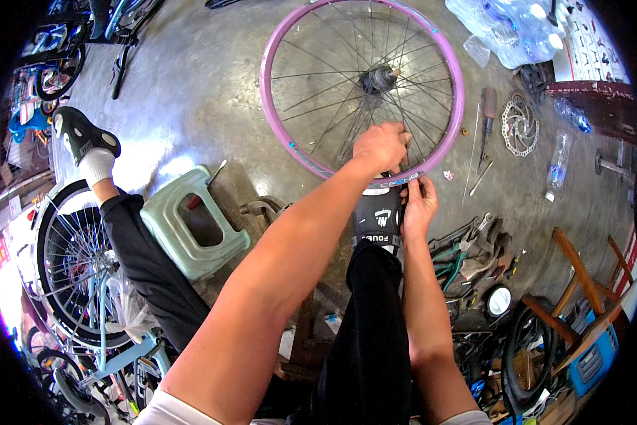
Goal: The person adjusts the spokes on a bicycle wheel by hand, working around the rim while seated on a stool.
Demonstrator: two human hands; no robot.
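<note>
A bicycle wheel (pixel 454 113) with a pink-purple rim, dark spokes and a dark hub (pixel 379 80) lies in front of me, its near edge at my right shoe (pixel 377 216). My left hand (pixel 381 147) is closed just inside the near part of the rim, among the spokes. What its fingers grip is partly hidden; something thin and dark shows between them and the rim. From the outer side, my right hand (pixel 419 204) pinches the rim's near edge, thumb and fingers together, just to the right of the left hand.
Right of the wheel lie a screwdriver (pixel 488 106), a brake disc (pixel 520 126) and a plastic bottle (pixel 559 163). Several pliers and hand tools (pixel 467 251) are piled nearer me. A pale green stool (pixel 180 237) stands left, beside a bicycle (pixel 102 283). A wooden stool (pixel 581 297) is at right.
</note>
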